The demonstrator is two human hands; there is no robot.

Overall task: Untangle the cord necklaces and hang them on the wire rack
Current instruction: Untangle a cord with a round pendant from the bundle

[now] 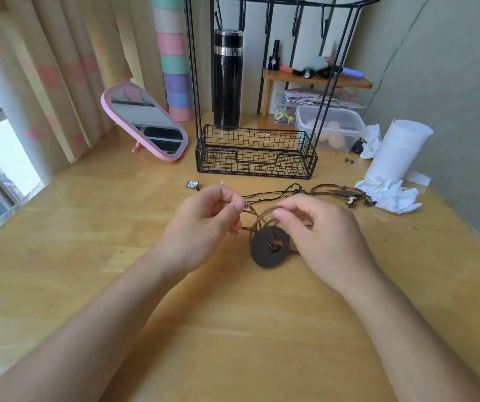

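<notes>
Bare wooden worktop (87,256) lies open near the viewer and to the left. Ahead, tangled cord necklaces (334,194) sprawl across the way to the wire rack (254,158). Its basket sits low and its hooks (295,21) sit high, with open space between. A pink mirror (146,120) flanks the left; a paper roll (398,149) and crumpled tissue (389,195) crowd the right.

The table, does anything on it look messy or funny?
Crumpled white tissues lie scattered beside the white roll on the right. A few dark beads sit loose nearby. The cord necklaces lie in a tangled heap left of the tissues, and the hooks on the wire rack hold nothing.
</notes>
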